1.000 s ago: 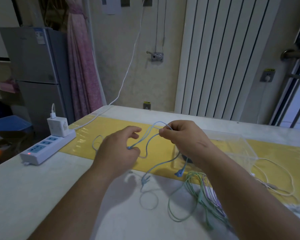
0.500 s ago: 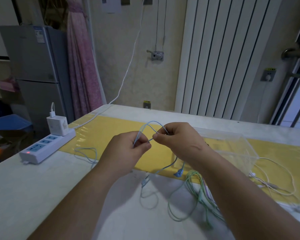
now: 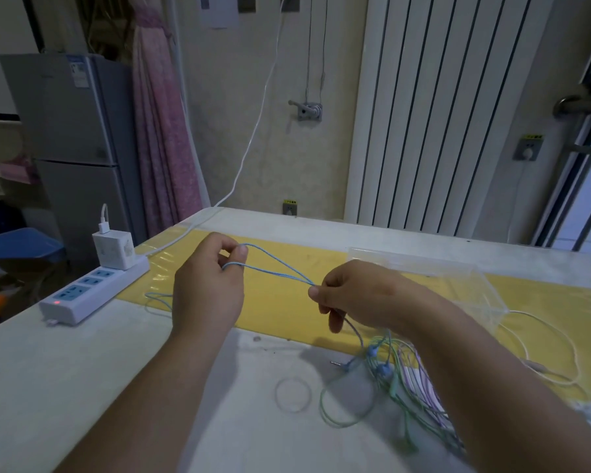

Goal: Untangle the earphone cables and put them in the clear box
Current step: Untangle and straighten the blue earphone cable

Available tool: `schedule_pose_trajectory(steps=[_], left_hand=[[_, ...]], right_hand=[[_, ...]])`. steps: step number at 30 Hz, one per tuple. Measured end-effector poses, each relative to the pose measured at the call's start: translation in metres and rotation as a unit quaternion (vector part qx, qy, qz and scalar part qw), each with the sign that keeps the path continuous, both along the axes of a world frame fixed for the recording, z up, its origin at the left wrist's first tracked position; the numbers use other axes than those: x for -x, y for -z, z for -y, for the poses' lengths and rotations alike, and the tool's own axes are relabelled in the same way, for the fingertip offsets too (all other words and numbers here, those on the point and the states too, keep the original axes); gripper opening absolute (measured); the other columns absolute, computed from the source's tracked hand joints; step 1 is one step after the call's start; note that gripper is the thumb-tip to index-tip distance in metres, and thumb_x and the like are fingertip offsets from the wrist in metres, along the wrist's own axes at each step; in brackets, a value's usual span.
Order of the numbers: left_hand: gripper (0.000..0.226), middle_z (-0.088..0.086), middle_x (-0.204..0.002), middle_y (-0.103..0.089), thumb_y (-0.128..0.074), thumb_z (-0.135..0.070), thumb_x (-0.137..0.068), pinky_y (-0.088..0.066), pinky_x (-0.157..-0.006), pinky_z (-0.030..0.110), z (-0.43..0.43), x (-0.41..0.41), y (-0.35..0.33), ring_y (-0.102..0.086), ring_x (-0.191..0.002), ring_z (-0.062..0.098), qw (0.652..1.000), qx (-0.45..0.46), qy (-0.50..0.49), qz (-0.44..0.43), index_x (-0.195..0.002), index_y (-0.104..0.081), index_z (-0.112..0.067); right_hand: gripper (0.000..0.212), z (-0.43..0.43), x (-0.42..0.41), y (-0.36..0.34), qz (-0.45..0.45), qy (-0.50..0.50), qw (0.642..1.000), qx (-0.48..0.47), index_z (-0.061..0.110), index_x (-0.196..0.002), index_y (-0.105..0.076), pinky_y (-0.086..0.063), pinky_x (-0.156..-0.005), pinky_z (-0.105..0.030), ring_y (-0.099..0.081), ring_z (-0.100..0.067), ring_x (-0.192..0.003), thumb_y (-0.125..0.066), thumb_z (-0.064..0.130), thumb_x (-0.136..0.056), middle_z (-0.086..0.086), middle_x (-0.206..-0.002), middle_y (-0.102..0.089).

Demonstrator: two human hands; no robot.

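Note:
A blue earphone cable (image 3: 273, 266) stretches as a narrow loop between my two hands above the yellow strip. My left hand (image 3: 209, 288) has the loop's end hooked round its thumb and forefinger. My right hand (image 3: 359, 295) pinches both strands together, and the rest of the cable drops from it to the blue earbuds (image 3: 377, 361) on the table. Below my right forearm lies a tangle of green cable (image 3: 342, 407) and pink cable (image 3: 423, 384). The clear box (image 3: 434, 271) stands behind my right hand, partly hidden by it.
A white power strip (image 3: 93, 288) with a charger plugged in lies at the table's left edge. A white earphone cable (image 3: 553, 339) curls at the right of the box. A thin ring (image 3: 292, 394) lies on the table. The radiator stands behind.
My hands have moved apart, pulling the blue cable into a taut loop. The left hand shifted left and up; the earbuds slid right, toward the green tangle.

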State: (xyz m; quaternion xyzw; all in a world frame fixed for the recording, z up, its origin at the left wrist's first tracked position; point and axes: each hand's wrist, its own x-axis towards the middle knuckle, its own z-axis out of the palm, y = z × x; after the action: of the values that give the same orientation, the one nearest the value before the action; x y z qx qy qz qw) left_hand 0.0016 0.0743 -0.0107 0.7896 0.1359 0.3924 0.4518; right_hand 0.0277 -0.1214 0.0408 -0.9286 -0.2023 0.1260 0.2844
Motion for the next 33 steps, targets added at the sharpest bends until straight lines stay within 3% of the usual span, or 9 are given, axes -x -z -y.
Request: schedule_pose_trajectory(steps=[6, 10, 14, 17, 19, 22, 26, 29, 33], left_hand=[[0.012, -0.002, -0.06, -0.05, -0.069, -0.026, -0.078, -0.047, -0.057, 0.034, 0.003, 0.003, -0.002, -0.052, -0.058, 0.027, 0.991, -0.047, 0.054, -0.111, -0.071, -0.062, -0.02], [0.024, 0.001, -0.052, -0.034, -0.061, -0.013, -0.077, -0.025, -0.053, 0.031, 0.002, 0.002, -0.003, -0.03, -0.055, 0.021, 0.989, -0.013, 0.083, -0.125, -0.064, -0.046, 0.0], [0.026, 0.004, -0.057, -0.051, -0.058, -0.034, -0.067, -0.043, -0.058, 0.037, 0.003, 0.005, -0.007, -0.046, -0.059, 0.023, 0.981, 0.025, 0.108, -0.156, -0.061, -0.061, -0.009], [0.037, -0.001, -0.08, -0.058, -0.061, -0.049, -0.082, -0.045, -0.079, 0.038, -0.004, 0.0, 0.0, -0.052, -0.083, 0.025, 0.966, -0.133, 0.038, -0.217, -0.064, -0.068, -0.018], [0.042, -0.002, -0.076, -0.053, -0.057, -0.049, -0.089, -0.043, -0.071, 0.033, -0.009, 0.0, 0.002, -0.052, -0.078, 0.025, 0.956, -0.179, 0.039, -0.227, -0.065, -0.066, -0.016], [0.044, 0.004, -0.063, -0.052, -0.057, -0.044, -0.092, -0.033, -0.057, 0.031, -0.009, 0.002, 0.004, -0.046, -0.059, 0.02, 0.961, -0.105, 0.117, -0.229, -0.072, -0.062, -0.004], [0.039, 0.004, -0.064, -0.066, -0.059, -0.036, -0.093, -0.03, -0.046, 0.024, 0.002, 0.009, -0.004, -0.04, -0.049, 0.015, 0.943, 0.054, 0.24, -0.224, -0.064, -0.054, -0.012], [0.034, 0.006, -0.062, -0.055, -0.067, -0.022, -0.088, -0.027, -0.042, 0.021, 0.003, 0.013, -0.01, -0.039, -0.049, 0.015, 0.898, 0.181, 0.334, -0.223, -0.062, -0.046, -0.015], [0.013, 0.015, -0.08, -0.061, -0.056, 0.004, -0.068, -0.054, -0.059, 0.03, 0.004, 0.013, -0.012, -0.056, -0.065, 0.02, 0.812, 0.349, 0.458, -0.092, -0.077, -0.056, -0.004]], right_hand=[[0.041, 0.002, -0.004, -0.002, 0.062, 0.062, 0.977, -0.197, 0.019, -0.07, -0.062, -0.029, -0.052, -0.025, -0.037, -0.011, -0.045, -0.049, 0.046, -0.097, -0.004, -0.065, -0.048], [0.039, 0.001, -0.005, -0.004, 0.114, 0.065, 0.955, -0.268, 0.017, -0.073, -0.064, -0.032, -0.055, -0.027, -0.038, -0.016, -0.052, -0.05, 0.044, -0.097, -0.005, -0.061, -0.045], [0.038, 0.001, -0.006, -0.005, 0.112, 0.071, 0.936, -0.328, 0.013, -0.079, -0.06, -0.045, -0.057, -0.035, -0.044, -0.017, -0.056, -0.047, 0.044, -0.097, 0.0, -0.06, -0.043], [0.032, 0.003, -0.007, -0.005, 0.09, 0.095, 0.93, -0.344, 0.021, -0.073, -0.062, -0.035, -0.058, -0.032, -0.038, -0.013, -0.058, -0.047, 0.036, -0.096, 0.006, -0.063, -0.042], [0.027, 0.001, -0.009, -0.006, 0.049, 0.117, 0.912, -0.391, 0.021, -0.067, -0.057, -0.03, -0.055, -0.032, -0.035, -0.014, -0.056, -0.046, 0.023, -0.091, 0.007, -0.063, -0.041], [0.023, -0.001, -0.007, -0.008, 0.059, 0.13, 0.902, -0.408, 0.014, -0.074, -0.052, -0.032, -0.052, -0.033, -0.036, -0.018, -0.057, -0.041, 0.018, -0.093, -0.001, -0.063, -0.042], [0.032, -0.001, -0.007, -0.003, 0.258, 0.133, 0.94, -0.18, 0.017, -0.089, -0.058, -0.042, -0.062, -0.036, -0.054, -0.022, -0.068, -0.035, 0.036, -0.099, 0.001, -0.069, -0.057], [0.04, -0.006, -0.008, 0.002, 0.239, 0.131, 0.946, -0.177, 0.008, -0.09, -0.061, -0.038, -0.059, -0.033, -0.054, -0.024, -0.07, -0.039, 0.039, -0.099, -0.003, -0.072, -0.058], [0.047, -0.008, -0.008, 0.003, 0.207, 0.144, 0.944, -0.215, -0.008, -0.093, -0.058, -0.029, -0.057, -0.033, -0.043, -0.023, -0.066, -0.041, 0.035, -0.099, -0.01, -0.073, -0.051]])
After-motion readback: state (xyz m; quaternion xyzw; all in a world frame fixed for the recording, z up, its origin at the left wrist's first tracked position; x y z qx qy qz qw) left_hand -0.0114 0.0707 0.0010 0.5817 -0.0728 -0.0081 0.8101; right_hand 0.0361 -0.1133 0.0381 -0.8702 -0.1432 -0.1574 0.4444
